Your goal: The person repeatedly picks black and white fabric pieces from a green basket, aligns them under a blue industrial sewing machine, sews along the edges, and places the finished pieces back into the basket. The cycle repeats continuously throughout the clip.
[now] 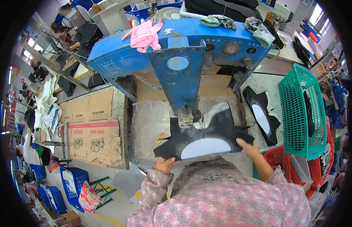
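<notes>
A flat black cut piece (217, 130), like a shoe upper, spreads across the work surface below the blue press. A white half-oval patch (205, 147) lies along its near edge. My left hand (165, 165) pinches the near left corner. At the right end my right hand (252, 150) grips the piece, thumb on top and the other fingers partly hidden. The press arm (177, 79) comes down over the far part of the piece, its dark head (186, 119) right above or touching it; I cannot tell which.
A similar black piece with a white oval (261, 117) lies on the right table. Beyond it stand a green basket (301, 113) and red baskets (276, 157). Cardboard (93, 132) covers the left table. A pink glove (143, 36) rests on the blue press (117, 56).
</notes>
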The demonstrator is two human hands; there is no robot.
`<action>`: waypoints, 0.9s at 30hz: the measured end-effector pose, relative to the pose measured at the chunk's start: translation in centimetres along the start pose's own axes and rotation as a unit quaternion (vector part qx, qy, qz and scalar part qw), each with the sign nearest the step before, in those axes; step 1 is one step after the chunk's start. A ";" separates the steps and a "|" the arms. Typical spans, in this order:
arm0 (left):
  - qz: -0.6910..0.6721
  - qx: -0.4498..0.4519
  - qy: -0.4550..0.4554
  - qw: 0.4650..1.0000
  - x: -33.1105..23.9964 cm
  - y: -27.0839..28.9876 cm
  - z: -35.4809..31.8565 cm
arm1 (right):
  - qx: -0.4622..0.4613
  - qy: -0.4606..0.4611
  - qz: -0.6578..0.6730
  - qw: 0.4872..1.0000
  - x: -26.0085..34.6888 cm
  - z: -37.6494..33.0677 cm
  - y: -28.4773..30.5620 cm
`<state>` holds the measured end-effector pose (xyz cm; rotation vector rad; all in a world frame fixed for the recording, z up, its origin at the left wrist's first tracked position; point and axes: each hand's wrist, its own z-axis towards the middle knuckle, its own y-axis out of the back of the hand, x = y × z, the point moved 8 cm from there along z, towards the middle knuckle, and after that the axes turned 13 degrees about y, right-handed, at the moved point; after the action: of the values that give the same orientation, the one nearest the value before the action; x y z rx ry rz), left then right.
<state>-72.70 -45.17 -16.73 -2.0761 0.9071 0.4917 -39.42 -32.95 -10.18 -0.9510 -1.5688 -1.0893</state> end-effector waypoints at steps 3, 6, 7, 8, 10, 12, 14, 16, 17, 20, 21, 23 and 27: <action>-0.034 0.018 0.100 0.994 1.4 -0.4 -0.2 | -0.072 0.035 -0.004 0.997 0.1 -1.2 -0.1; -0.067 0.126 0.066 0.988 0.0 -2.4 1.3 | -0.173 0.077 0.038 0.981 -0.2 0.6 0.7; -0.069 0.120 0.168 0.976 1.3 -2.6 2.2 | -0.228 0.051 0.046 0.971 -1.1 0.9 1.5; -0.069 0.065 0.133 0.987 1.1 -1.9 2.6 | -0.226 0.034 0.036 0.973 -1.8 1.3 1.6; -0.063 0.033 0.071 0.995 0.9 -1.9 2.6 | -0.192 0.052 0.060 0.978 -2.4 1.3 1.7; -0.019 0.001 0.122 0.992 3.4 -2.0 1.2 | -0.147 0.101 0.092 0.980 -2.4 -0.2 1.9; -0.009 -0.003 0.159 0.987 5.6 -2.4 -0.5 | -0.173 0.081 0.069 0.979 -3.1 -2.1 3.2; -0.005 0.007 0.150 0.989 6.2 -2.5 -1.0 | -0.190 0.045 0.074 0.978 -4.0 -2.6 3.9; 0.031 0.010 0.145 0.989 6.1 -2.6 -0.7 | -0.210 0.025 0.090 0.973 -4.5 -2.4 4.2; 0.007 0.035 0.066 0.997 2.9 -2.3 1.2 | -0.186 0.063 0.090 0.976 -3.9 1.1 2.7; -0.025 0.044 0.027 0.998 1.3 -2.2 2.0 | -0.199 0.078 0.092 0.972 -3.6 2.2 2.3; -0.040 -0.027 0.071 0.996 0.8 -1.4 2.9 | -0.129 0.115 0.125 0.977 -2.5 4.4 -0.1; 0.020 0.025 0.045 0.998 0.7 -4.4 2.9 | -0.253 0.001 0.068 0.965 -2.5 4.2 2.8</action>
<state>-69.05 -41.29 -16.57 -2.0520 1.0060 0.3960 -37.38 -28.32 -12.59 -1.3731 -1.2179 -1.4231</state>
